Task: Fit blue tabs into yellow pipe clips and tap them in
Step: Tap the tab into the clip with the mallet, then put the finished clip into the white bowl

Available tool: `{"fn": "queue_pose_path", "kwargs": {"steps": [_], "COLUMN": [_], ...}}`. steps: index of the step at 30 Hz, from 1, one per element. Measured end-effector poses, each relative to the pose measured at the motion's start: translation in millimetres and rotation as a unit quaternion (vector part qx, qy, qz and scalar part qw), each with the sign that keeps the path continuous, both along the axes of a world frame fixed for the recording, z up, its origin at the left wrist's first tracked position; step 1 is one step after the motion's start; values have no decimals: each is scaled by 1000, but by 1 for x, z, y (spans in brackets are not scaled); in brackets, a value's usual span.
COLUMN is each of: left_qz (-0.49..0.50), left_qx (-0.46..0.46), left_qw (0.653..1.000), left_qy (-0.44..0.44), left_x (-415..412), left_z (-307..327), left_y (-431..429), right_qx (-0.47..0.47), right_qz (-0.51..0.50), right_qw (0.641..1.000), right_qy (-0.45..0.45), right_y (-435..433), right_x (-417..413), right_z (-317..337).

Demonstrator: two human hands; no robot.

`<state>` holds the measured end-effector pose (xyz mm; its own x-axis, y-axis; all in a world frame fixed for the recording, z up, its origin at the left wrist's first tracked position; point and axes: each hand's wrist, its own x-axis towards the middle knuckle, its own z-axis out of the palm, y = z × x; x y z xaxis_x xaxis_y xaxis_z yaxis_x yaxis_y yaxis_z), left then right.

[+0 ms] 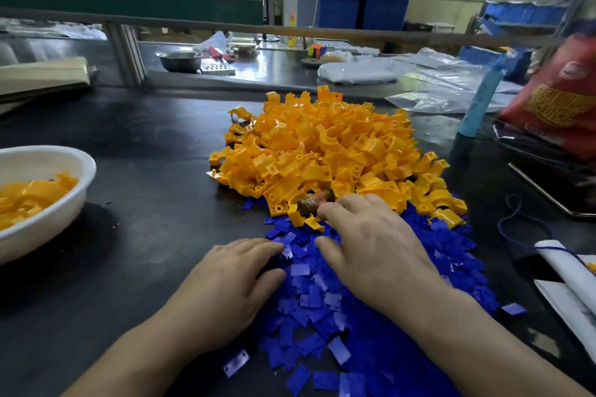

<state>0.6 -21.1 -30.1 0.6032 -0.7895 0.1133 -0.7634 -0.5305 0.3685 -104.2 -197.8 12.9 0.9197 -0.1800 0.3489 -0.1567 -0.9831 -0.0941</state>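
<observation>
The left grip (232, 284) is laid flat, fingers nearly straight, with nothing held; its fingertips rest on the near-left edge of the tabs (322, 300), which are spread in a loose blue heap on the counter (145, 219). The heap lies under and between both grips and runs on behind the right wrist.

The right grip (371, 245) is set over the far part of the heap, thumb stretched out toward the left grip, the two kept slightly apart. Its fingers are bent down over a brown tool (309, 204), whose blunt end is seen just beyond the index fingertip. Whether the tool is actually clasped cannot be told, since the fingers hide the rest of it.

The clips (329, 145) are piled just beyond the right grip, their near edge touching the tabs and surrounding the tool's end.

Well to the left of the left grip a white bowl (87, 167) is seen, with more yellow clips inside. Far to the right of the right grip a red bag (558, 106) is found.
</observation>
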Motion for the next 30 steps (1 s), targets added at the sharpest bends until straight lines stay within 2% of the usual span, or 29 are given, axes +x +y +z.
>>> {"fn": "queue_pose_path", "kwargs": {"steps": [3,5,9,11,13,18,21,24,27,28,30], "left_qz": [-4,-7,-11,-13,-17,-16,1,75,159,183,206], "left_qx": [-12,-14,-9,-12,-15,-21,-46,-132,-201,-199,-125], "left_qw": [1000,999,999,1000,999,999,999,988,964,959,968], "left_qy": [-27,-32,-31,-24,-24,-26,-11,-5,-68,-81,-68], "left_x": [0,0,5,8,8,6,2,1,11,16,26], "left_z": [-3,-5,-9,-10,-11,-8,-3,2,6,6,4], "left_y": [-1,-2,0,1,1,1,2,4,7,8,12], "right_qx": [-40,-50,9,23,-18,-90,-95,-94,-95,-88,-59], "right_qz": [6,-32,-126,-124,-94,30,63,76,76,77,90], "right_qw": [999,998,988,982,984,991,991,992,992,993,994], "right_qy": [-20,-9,89,137,149,96,66,42,19,13,18], "right_y": [4,-2,-23,-28,-26,-15,-10,-9,-2,3,16], "right_x": [41,75,126,134,131,107,91,70,46,38,24], "right_z": [4,5,7,1,-5,-5,-4,-1,1,0,-1]}}
